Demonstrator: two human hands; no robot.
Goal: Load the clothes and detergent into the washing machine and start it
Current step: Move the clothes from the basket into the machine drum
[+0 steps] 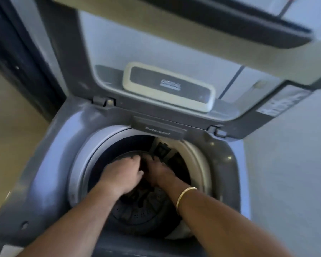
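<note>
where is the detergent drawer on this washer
Head view: the detergent drawer sits at the back edge of the drum opening, centre, just under the raised lid.

Head camera looks steeply down — close over the washing machine (50, 160).

- From my remote seat I read "DIGITAL" in pale letters on the dark, cream-framed panel (170, 86), fixed to the raised lid (156, 45) of the washing machine (50, 164); a smaller line beneath is illegible.
- "Detergent" stands on the grey drawer (159, 127) below the hinges.
- A sticker (280, 103) at the lid's right corner carries white print, too blurred for me to read.
</note>
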